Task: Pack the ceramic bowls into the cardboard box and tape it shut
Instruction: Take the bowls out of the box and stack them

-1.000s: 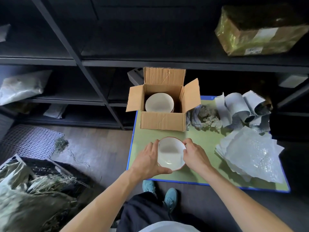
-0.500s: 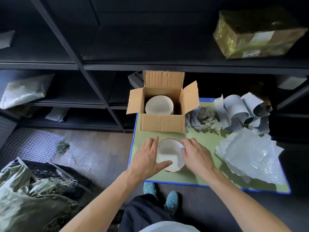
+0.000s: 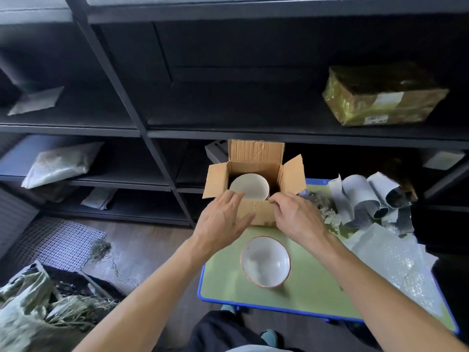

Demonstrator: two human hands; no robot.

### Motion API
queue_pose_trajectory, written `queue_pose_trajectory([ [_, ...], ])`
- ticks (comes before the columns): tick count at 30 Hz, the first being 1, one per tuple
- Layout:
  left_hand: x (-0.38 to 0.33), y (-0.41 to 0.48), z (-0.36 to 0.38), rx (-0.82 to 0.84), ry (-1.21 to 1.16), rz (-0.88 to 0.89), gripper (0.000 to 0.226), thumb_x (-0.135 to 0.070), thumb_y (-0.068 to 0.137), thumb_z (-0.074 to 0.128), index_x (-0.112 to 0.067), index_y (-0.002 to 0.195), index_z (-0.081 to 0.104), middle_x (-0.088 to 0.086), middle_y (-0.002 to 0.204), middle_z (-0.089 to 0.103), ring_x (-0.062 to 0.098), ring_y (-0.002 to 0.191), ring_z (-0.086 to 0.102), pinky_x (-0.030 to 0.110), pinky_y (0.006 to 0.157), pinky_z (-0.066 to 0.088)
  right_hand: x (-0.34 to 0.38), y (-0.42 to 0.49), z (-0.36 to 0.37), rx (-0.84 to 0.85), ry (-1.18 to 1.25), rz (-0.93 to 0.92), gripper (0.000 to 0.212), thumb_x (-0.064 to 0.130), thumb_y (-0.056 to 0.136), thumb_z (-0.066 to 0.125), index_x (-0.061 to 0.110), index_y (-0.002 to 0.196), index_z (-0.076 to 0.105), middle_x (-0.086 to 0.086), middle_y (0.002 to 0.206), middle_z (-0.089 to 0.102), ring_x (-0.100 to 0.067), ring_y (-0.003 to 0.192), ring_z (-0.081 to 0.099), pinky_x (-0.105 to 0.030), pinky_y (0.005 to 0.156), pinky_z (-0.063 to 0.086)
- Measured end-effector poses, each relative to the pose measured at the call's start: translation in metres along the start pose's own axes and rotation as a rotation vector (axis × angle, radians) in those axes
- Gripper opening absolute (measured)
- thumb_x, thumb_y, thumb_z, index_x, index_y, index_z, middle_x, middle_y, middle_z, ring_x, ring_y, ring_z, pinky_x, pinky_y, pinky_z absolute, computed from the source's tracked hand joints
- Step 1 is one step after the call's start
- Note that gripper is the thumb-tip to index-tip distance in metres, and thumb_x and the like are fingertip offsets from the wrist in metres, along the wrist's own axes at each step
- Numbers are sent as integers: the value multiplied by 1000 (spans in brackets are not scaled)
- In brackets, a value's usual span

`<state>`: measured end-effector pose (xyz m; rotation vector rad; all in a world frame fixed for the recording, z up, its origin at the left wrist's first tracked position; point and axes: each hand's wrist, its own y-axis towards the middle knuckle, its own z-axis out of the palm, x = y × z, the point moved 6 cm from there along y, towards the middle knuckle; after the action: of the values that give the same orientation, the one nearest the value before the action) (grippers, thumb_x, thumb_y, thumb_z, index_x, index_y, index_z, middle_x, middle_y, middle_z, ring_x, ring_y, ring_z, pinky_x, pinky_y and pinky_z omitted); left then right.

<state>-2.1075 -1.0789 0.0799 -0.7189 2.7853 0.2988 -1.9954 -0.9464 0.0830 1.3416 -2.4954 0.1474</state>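
Observation:
An open cardboard box (image 3: 256,158) stands at the far edge of the green table (image 3: 312,295), and a white ceramic bowl (image 3: 250,185) lies inside it. A second white bowl with a red rim (image 3: 265,261) sits upright on the table, nearer to me, and neither hand touches it. My left hand (image 3: 223,217) rests against the left of the box's front flap with its fingers straight. My right hand (image 3: 297,214) pinches the top edge of that flap with curled fingers.
Bubble wrap sheets (image 3: 396,262), grey foam rolls (image 3: 365,196) and crumpled paper (image 3: 322,204) fill the table's right side. Dark shelving (image 3: 142,128) stands behind, with a gold-wrapped parcel (image 3: 380,97) on it. Sacks with dry grass (image 3: 38,308) lie on the floor at left.
Both hands let go of the red-rimmed bowl, which stays on the table, and moved forward to the box's front flap. The camera tilted, so the table sits lower in view.

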Motion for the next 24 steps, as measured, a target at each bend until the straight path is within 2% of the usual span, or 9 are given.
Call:
queue_pose_trajectory([
  [5, 22, 30, 2, 11, 25, -21, 63, -51, 97, 50, -12, 146, 42, 2, 137, 51, 22, 122, 48, 34, 96, 44, 0, 41, 7, 31, -38, 23, 29, 24, 100, 44, 22, 123, 60, -2, 120, 63, -31, 106, 63, -41, 83, 51],
  [11, 46, 59, 22, 66, 28, -3, 73, -58, 92, 53, -11, 147, 39, 5, 139, 45, 25, 126, 44, 34, 103, 39, -6, 78, 39, 151, -79, 106, 31, 23, 100, 43, 15, 128, 55, -8, 120, 59, -33, 108, 60, -43, 83, 51],
  [15, 60, 77, 34, 88, -10, -8, 94, -72, 85, 54, -5, 148, 34, 4, 150, 30, 20, 135, 36, 30, 102, 45, -11, 97, 56, 199, -154, 172, 25, 17, 98, 45, 12, 120, 57, -10, 117, 60, -33, 108, 60, -38, 80, 46],
  [19, 69, 86, 41, 112, -64, -6, 111, -81, 74, 51, -1, 148, 30, 6, 153, 24, 20, 139, 32, 37, 102, 49, -10, 111, 70, 263, -174, 234, 21, 15, 98, 48, 10, 117, 55, -13, 119, 59, -32, 109, 61, -35, 76, 43],
  [24, 73, 88, 48, 95, -123, 4, 118, -84, 70, 50, -2, 151, 25, 4, 159, 15, 19, 145, 25, 31, 108, 45, -9, 122, 78, 281, -172, 332, 27, 11, 96, 53, 8, 122, 48, -17, 122, 59, -35, 109, 62, -37, 80, 47],
])
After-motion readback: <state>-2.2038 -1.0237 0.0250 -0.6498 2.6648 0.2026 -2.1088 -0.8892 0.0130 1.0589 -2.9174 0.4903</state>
